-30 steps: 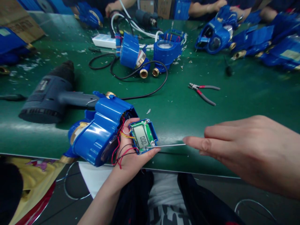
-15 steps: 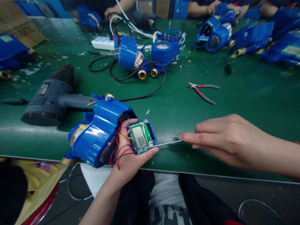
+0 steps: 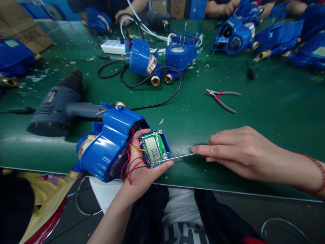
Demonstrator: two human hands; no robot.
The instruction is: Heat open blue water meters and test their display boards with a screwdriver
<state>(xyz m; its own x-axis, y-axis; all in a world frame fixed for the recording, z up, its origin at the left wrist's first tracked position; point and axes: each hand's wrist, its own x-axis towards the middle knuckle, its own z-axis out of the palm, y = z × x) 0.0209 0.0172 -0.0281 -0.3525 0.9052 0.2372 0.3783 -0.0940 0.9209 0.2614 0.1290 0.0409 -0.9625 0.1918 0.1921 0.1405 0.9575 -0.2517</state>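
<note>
My left hand (image 3: 142, 173) holds a small circuit board module (image 3: 153, 149) with a lit display, its thumb along the lower edge. Red, black and yellow wires (image 3: 129, 157) run from the module toward a blue meter housing (image 3: 111, 142) lying on its side just left of the hand. Pinched in my right hand (image 3: 236, 154) is a thin metal rod (image 3: 181, 156), its handle mostly hidden by the fingers. The rod's far end lies over the lower edge of the board, near the left thumb.
A heat gun (image 3: 59, 105) lies at the left. Red-handled pliers (image 3: 220, 98) rest beyond my right hand. More blue meters (image 3: 181, 56), a black cable (image 3: 162, 103) and a power strip (image 3: 113, 47) are farther back. Other people's hands (image 3: 230, 8) work across the table (image 3: 193, 115).
The whole view has shifted slightly, and more of my right wrist with a red band shows. The rod stays against the board, and both hands keep their hold.
</note>
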